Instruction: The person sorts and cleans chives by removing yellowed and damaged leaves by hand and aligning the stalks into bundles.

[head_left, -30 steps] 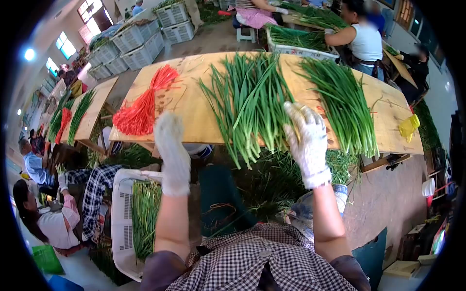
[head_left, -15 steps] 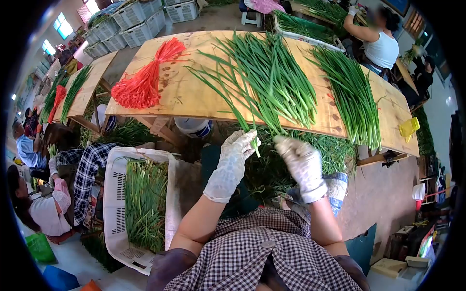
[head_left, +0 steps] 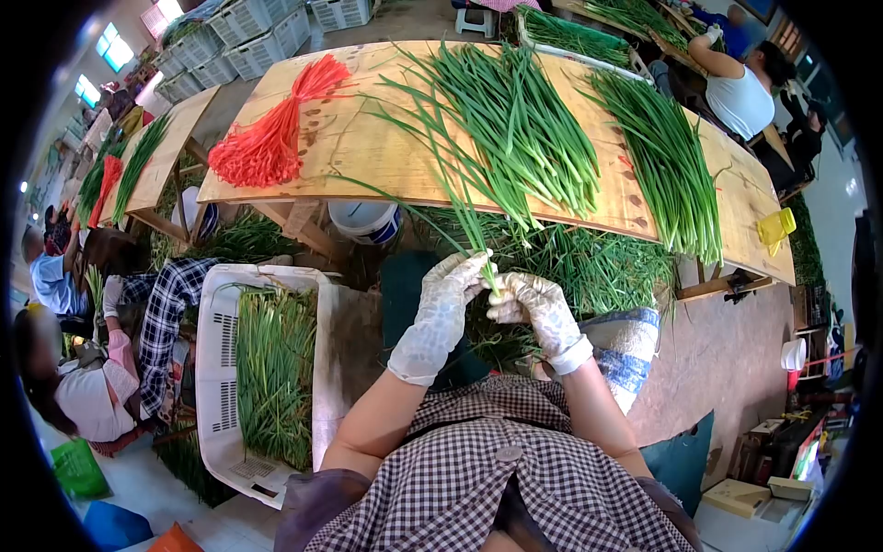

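Observation:
My left hand point(head_left: 452, 290), in a whitish glove, is closed around a few stalks of garlic chives point(head_left: 472, 225) just in front of the table edge. Their leaves stretch up over the wooden table point(head_left: 359, 147). At the pale stem ends, my gloved right hand point(head_left: 538, 313) pinches with thumb and fingers; exactly what lies between its fingertips is partly hidden. Beyond my hands, a loose pile of chives point(head_left: 524, 133) lies on the table, roots toward me. To its right is a second pile of chives point(head_left: 662, 166).
Red ties point(head_left: 267, 147) lie on the table's left; a yellow object point(head_left: 775, 227) sits at its right end. A white crate point(head_left: 213, 368) of chives stands at my left. Loose greens point(head_left: 598, 271) cover the floor under the table. Co-workers point(head_left: 740, 97) sit nearby.
My right hand has come down and left to meet the stem ends at my left hand. The held chives have drawn slightly toward me, and one long leaf now trails left off the table edge.

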### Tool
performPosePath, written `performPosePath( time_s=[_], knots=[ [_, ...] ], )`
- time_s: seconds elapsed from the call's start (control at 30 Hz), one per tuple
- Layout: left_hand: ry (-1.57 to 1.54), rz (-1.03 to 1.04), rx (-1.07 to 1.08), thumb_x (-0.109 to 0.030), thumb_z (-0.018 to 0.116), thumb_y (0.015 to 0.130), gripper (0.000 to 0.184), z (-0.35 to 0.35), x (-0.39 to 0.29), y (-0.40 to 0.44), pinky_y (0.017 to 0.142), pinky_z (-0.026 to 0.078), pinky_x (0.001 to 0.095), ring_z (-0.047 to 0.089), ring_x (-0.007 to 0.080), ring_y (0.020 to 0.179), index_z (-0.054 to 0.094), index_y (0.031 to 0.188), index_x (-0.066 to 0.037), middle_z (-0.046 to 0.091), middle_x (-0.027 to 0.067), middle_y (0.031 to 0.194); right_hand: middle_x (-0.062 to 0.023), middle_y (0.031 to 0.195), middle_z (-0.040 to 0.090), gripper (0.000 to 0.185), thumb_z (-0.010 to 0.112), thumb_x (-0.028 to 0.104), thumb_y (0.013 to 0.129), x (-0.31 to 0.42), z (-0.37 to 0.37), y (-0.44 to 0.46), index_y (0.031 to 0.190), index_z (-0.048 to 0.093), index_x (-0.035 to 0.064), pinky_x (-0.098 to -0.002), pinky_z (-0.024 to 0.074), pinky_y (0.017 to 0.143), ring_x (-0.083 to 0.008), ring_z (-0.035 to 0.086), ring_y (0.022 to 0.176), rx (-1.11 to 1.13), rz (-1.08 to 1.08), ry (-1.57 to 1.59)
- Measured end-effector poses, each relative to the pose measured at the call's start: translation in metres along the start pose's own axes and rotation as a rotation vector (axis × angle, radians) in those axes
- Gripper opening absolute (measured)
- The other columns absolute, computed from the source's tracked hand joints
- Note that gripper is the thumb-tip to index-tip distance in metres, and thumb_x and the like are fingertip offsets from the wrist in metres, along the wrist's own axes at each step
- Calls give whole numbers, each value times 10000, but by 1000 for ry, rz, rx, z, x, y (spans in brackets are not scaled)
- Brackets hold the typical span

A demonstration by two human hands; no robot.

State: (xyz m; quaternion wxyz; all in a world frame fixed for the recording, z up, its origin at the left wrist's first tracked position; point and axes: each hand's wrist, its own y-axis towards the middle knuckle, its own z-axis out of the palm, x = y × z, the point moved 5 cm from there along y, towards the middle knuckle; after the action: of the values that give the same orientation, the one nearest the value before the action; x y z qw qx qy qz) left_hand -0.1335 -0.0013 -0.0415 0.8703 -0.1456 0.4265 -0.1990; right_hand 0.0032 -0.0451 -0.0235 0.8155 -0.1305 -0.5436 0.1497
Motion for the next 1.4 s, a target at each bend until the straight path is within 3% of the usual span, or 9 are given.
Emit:
performPosePath(
  time_s=[0.4, 0.5, 0.57, 0.7, 0.83, 0.87, 1.0, 1.13, 1.4],
  knots=[
    [158, 90, -111, -60, 640, 861, 137, 0, -2, -10, 779, 507, 269, 642, 158, 858, 637, 997, -52, 674, 67, 984, -84, 906, 690, 226, 671, 90, 865, 4, 8, 4, 1041, 657, -51, -248, 543, 689, -122, 644, 755, -39, -184, -192],
    [-173, 318, 77, -70, 586, 900, 75, 23, -33, -27, 810, 511, 321, 648, 176, 781, 574, 970, -46, 649, 98, 905, -77, 864, 707, 192, 696, 100, 839, 30, 19, -10, 1007, 694, 5, -255, 534, 685, -112, 655, 752, -39, -384, -494],
    [-426, 391, 230, -82, 562, 917, 147, 22, -62, -27, 806, 507, 339, 615, 154, 713, 555, 1054, -29, 618, 87, 888, -95, 896, 713, 193, 725, 148, 809, 65, 25, -17, 985, 715, 69, -272, 534, 686, -135, 677, 767, -330, -732, -700],
    [-484, 142, 196, -220, 412, 1009, 273, 22, -63, -6, 609, 416, 257, 436, 95, 533, 508, 1151, -8, 507, 16, 760, -78, 804, 681, 279, 692, 302, 795, 97, 27, 10, 1010, 676, 126, -367, 514, 616, -256, 655, 714, -673, -794, -1754],
    [-274, -54, 18, -263, 553, 954, 235, 12, -41, 4, 479, 362, 247, 313, 70, 424, 541, 1040, -44, 398, -37, 639, -101, 760, 681, 257, 678, 344, 804, 101, 19, 15, 921, 711, 117, -363, 512, 597, -264, 658, 660, -674, -766, -1374],
    [-232, -47, 17, -240, 567, 943, 211, 6, -35, 7, 474, 362, 244, 324, 67, 423, 550, 1037, -51, 435, -38, 651, -104, 750, 683, 254, 712, 348, 781, 102, 19, 8, 892, 725, 119, -346, 512, 584, -257, 657, 630, -647, -481, -1286],
    [32, 30, -99, -120, 658, 865, 165, 11, -25, -2, 433, 361, 224, 387, 59, 411, 625, 1014, -58, 671, 51, 889, -80, 769, 693, 269, 797, 287, 707, 63, 32, -25, 898, 727, 110, -300, 519, 601, -196, 668, 638, -454, -596, -1043],
    [-36, 61, -14, -81, 657, 857, 138, -4, -12, 10, 400, 370, 240, 418, 59, 382, 636, 984, -32, 693, 84, 861, -47, 862, 696, 253, 595, 207, 936, 18, 7, -14, 999, 667, -28, -218, 516, 659, -77, 593, 683, -254, -336, -242],
    [51, 131, -191, -49, 702, 808, 149, -3, -12, -3, 363, 378, 254, 404, 71, 353, 640, 940, -19, 694, 83, 785, -66, 827, 693, 161, 699, 106, 837, 7, 8, 6, 930, 698, -25, -234, 520, 631, -92, 616, 670, -158, -267, -261]
  ],
)
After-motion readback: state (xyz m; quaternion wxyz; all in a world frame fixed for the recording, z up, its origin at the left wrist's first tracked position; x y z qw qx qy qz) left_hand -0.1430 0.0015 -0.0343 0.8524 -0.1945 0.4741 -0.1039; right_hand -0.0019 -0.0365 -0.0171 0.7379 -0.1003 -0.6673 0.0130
